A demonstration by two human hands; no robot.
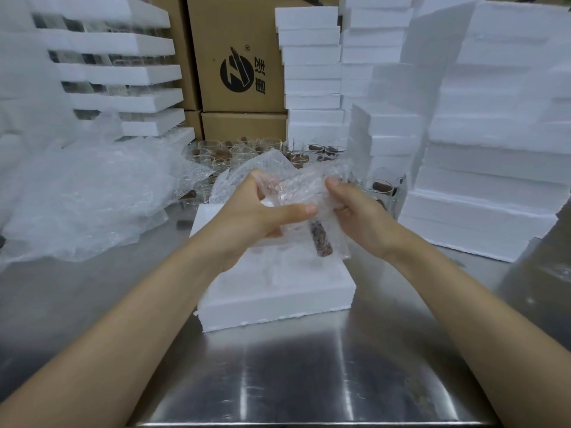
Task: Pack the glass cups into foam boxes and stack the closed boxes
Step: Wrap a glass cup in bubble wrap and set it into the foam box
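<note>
A: What are the hands gripping?
B: Left hand (262, 211) and right hand (360, 211) are both clutching bubble wrap (293, 177) round a glass cup (312, 226), over the open foam box (278, 304) lying on the desk (309, 381).
A: Anything unclear?
B: The wrap is blurring the cup's outline; a brown piece (323, 242) is showing through.
</note>
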